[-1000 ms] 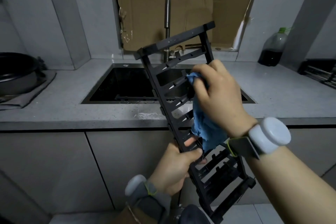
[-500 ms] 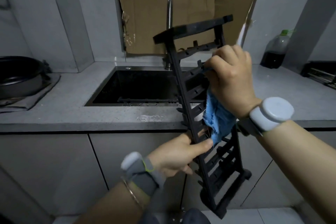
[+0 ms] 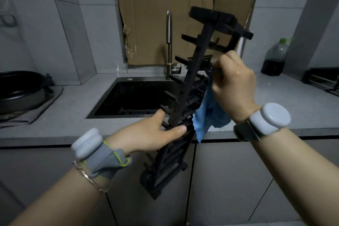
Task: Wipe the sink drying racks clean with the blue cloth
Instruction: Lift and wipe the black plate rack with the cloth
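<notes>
drying rack (image 3: 197, 79): held tilted, edge-on, over sink (image 3: 128, 97) front | left hand (image 3: 152, 134): thumb and fingers clamped on lower side rail | right hand (image 3: 233, 84): gripping blue cloth (image 3: 209, 115), apparently against a crossbar

Home kitchen. Black sink (image 3: 146, 79) and tall faucet (image 3: 169, 42) beyond left hand (image 3: 146, 134); pan (image 3: 20, 88) far to its left; dark-liquid bottle (image 3: 274, 58) right of right hand (image 3: 234, 86); tiled walls (image 3: 73, 24).
</notes>
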The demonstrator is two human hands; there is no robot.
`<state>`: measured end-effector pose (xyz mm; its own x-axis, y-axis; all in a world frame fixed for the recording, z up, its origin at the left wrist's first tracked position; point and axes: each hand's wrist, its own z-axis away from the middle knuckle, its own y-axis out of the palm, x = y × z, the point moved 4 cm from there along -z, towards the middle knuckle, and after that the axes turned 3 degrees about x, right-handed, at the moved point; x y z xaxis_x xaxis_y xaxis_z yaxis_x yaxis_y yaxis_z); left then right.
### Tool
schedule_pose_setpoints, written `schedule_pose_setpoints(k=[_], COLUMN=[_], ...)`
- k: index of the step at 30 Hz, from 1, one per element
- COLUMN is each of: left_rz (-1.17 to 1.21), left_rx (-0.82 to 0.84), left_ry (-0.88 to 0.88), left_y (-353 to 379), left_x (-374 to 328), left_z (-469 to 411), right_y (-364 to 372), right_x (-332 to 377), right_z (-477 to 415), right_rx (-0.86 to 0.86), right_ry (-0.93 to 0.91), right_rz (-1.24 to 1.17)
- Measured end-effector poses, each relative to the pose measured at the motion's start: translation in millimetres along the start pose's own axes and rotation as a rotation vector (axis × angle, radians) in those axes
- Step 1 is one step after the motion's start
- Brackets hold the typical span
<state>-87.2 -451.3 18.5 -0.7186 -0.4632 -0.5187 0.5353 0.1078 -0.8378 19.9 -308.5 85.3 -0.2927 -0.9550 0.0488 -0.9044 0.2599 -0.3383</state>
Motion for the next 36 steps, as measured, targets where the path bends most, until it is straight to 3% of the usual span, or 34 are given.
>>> schedule_pose_setpoints(k=[3,6,8,11,15,20,25,31,36], left_rz=[0.032,0.265,0.426,0.696,1.043,1.104,1.117,1.161,1.164], left_rx=[-0.257,-0.526,-0.603,-0.716,-0.677,-0.647,-0.667,-0.681,-0.710], left_ry=[-0.026,0.142,0.291,0.353,0.394,0.322,0.275,0.284,0.306], left_y=[-26.5,-50.3,-55.5,-50.9,-44.8,-37.7,-27.6,-17.5,-16.6], left_x=[-9.6,-38.7,-53.6,-52.3,-46.5,-32.8,-26.7,-36.6,-36.3], left_z=[10.6,18.6,13.2,-10.3,-26.0,-33.0,-35.4,-34.6,-28.9], right_y=[0.8,6.1,7.2,6.8,8.4,7.7,9.2,0.7,7.9], right_x=[2.5,9.2,12.0,14.7,22.1,23.0,9.3,28.0,35.9], right_z=[0.3,3.6,5.1,6.3,13.6,22.7,31.6,31.2,34.2], right_rx=[0.024,0.085,0.107,0.130,0.143,0.145,0.173,0.105,0.132], right_ry=[-0.001,-0.020,-0.019,-0.010,-0.037,-0.078,0.001,0.006,-0.101], right_rz=[-0.002,0.004,0.002,-0.028,-0.030,-0.034,0.010,-0.271,-0.162])
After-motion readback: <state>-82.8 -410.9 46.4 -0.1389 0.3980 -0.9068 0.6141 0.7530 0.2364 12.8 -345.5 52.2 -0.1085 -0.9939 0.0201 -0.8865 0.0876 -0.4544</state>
